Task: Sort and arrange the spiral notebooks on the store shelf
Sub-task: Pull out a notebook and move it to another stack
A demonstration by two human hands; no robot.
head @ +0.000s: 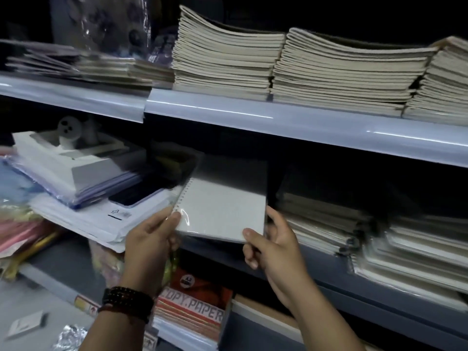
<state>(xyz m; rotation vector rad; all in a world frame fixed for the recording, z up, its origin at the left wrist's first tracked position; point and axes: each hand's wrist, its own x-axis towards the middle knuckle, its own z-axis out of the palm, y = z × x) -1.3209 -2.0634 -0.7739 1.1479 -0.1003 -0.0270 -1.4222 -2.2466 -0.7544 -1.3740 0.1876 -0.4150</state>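
Spiral notebook (222,209), white-covered and sealed in clear film, sits at the centre of the view with its wire binding along its 9 o'clock edge, held over the front of the middle shelf (329,272) in a dark gap; whether it rests on the shelf cannot be told. The left hand (149,239) pinches its near binding corner, thumb on top. The right hand (273,247) pinches the opposite near corner, thumb on the cover and fingers curled below. At 3 o'clock from the notebook stands a stack of wrapped spiral notebooks (329,221), and further toward 4 o'clock a second, lower stack (417,252), both piled unevenly with edges out of line. At 9 o'clock lie loose white papers (101,224) with a dark phone (136,193) on top. At 12 o'clock, on the upper shelf (278,120), are tall piles of plain exercise books (228,54). At 6 o'clock, below, is a red copy paper ream (195,310). Beaded bracelets (126,300) circle the left wrist. The work looks partway through: stacks exist, this notebook is not yet placed, and the piles seem to need squaring.
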